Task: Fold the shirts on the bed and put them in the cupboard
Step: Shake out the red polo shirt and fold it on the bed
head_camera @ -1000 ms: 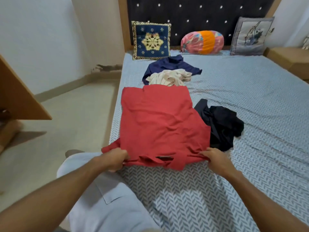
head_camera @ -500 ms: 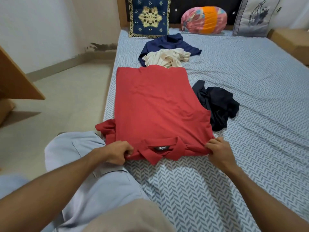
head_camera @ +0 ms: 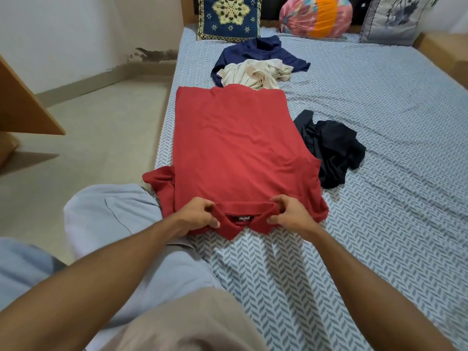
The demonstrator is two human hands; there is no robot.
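Two hands on the collar of the red polo shirt [head_camera: 240, 158], one at each end. Left hand [head_camera: 196, 216] pinches the collar's left end, fingers curled over the fabric, thumb underneath. Right hand [head_camera: 291, 215] grips the right end the same way, fingers bent round the collar edge. Black neck label sits between the hands, facing up. Shirt lies flat and back-up on the bed [head_camera: 379, 173], collar nearest the person, hem pointing to the headboard. Its left sleeve sticks out over the bed's left edge; right sleeve bunches just beside the right hand.

Black shirt [head_camera: 331, 148] crumpled just right of the red one, touching its edge. Cream shirt [head_camera: 255, 74] bunched at the red shirt's far hem, partly lying on a navy shirt [head_camera: 258, 50] behind it.

Along the headboard: blue embroidered cushion [head_camera: 229, 16] at left, pink-and-orange bolster [head_camera: 316, 17] in the middle, grey printed pillow [head_camera: 395, 19] at right. Wooden panel [head_camera: 22, 105] at far left over the floor. Person's knee in light trousers rests against the bed's near left edge.
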